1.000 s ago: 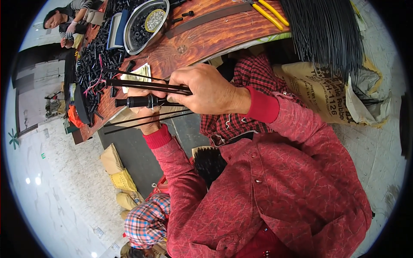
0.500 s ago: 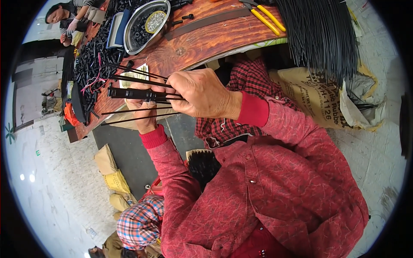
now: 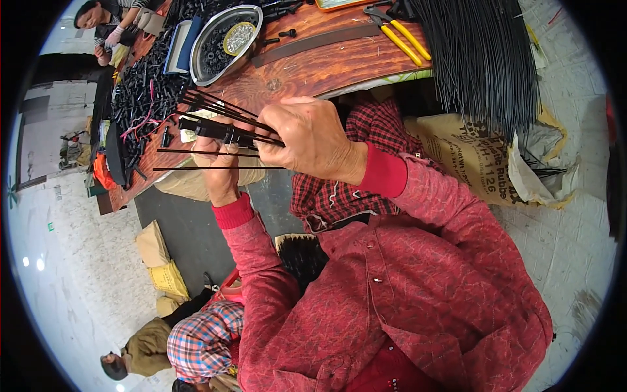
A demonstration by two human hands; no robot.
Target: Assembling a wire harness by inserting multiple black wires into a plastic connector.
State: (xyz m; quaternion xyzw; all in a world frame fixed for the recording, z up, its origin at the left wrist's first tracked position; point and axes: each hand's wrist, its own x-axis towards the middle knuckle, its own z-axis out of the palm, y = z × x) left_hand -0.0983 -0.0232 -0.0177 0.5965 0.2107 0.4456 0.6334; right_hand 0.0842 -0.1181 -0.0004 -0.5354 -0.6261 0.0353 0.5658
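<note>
Over the near edge of the table, both my hands are on a small assembly of black parts. My left hand (image 3: 219, 166) is closed round a black cylindrical fitting (image 3: 208, 129), its fingers partly hidden behind it. From the right, my right hand (image 3: 310, 140) grips several thin black rods (image 3: 189, 168) in its closed fist. Some rods run above the fitting and others below it, spreading to the left. Where they meet the fitting is covered by my right hand.
On the wooden table (image 3: 307, 72) lie a metal bowl (image 3: 194, 62), a flat dark strip (image 3: 320, 44), yellow-handled pliers (image 3: 405, 42) and heaped black parts (image 3: 140, 98). A bundle of rods (image 3: 483, 72) overhangs a brown sack (image 3: 450, 147) at right. Another person (image 3: 111, 26) works at far left.
The fitting has tilted, its left end now higher than its right. The rods have shifted and bunch above it. Both hands keep their hold, and the view has moved slightly.
</note>
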